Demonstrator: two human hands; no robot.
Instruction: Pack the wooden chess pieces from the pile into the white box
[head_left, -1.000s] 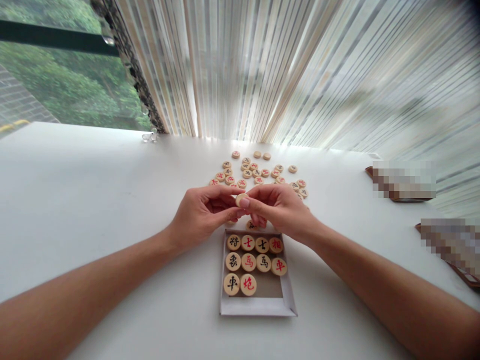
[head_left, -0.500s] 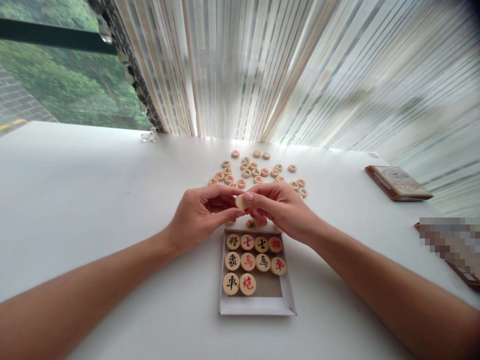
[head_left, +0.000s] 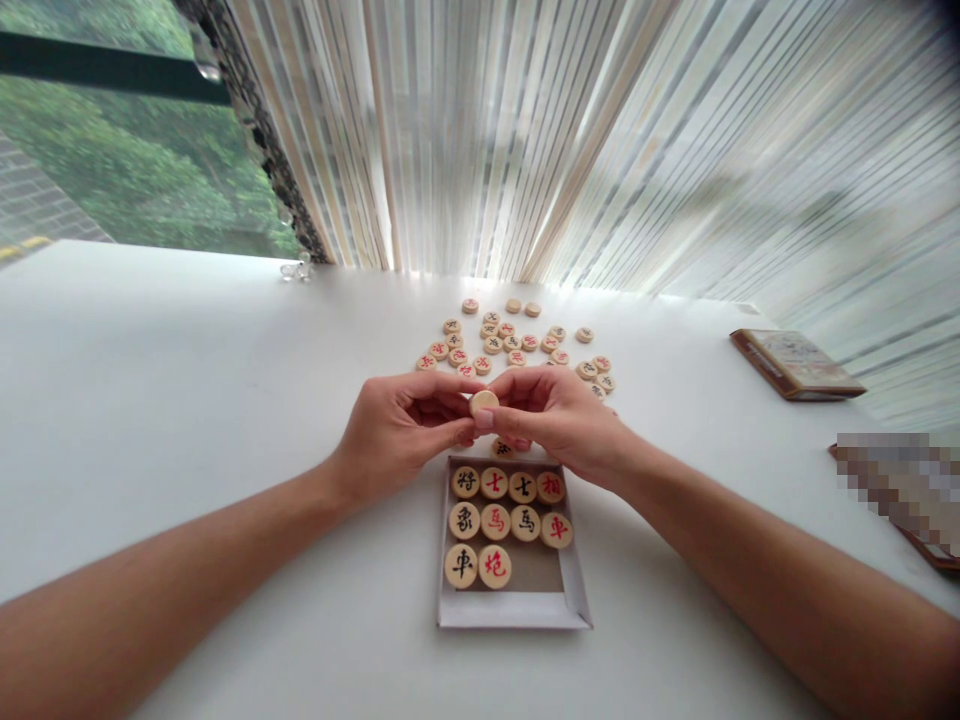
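A round wooden piece (head_left: 484, 402), its visible face blank, is held between the fingertips of my left hand (head_left: 409, 415) and my right hand (head_left: 559, 415). Just below them lies a shallow open box (head_left: 514, 611) with white edges. Several round pieces stand in rows inside it, marked in red or black, among them a red-marked piece (head_left: 495, 566) at the lower middle. One black-marked piece (head_left: 502, 449) lies against the box's far edge, partly hidden by my right hand.
Beyond my hands, several loose pieces (head_left: 513, 342) are scattered on the white table (head_left: 187, 400). A brown-edged box (head_left: 799, 364) lies at the right, with a partly blurred one (head_left: 900, 500) nearer. Striped curtains (head_left: 480, 130) hang behind the table.
The held piece has turned so that its blank face shows more fully. My right thumb has moved slightly down and left, onto its lower edge.
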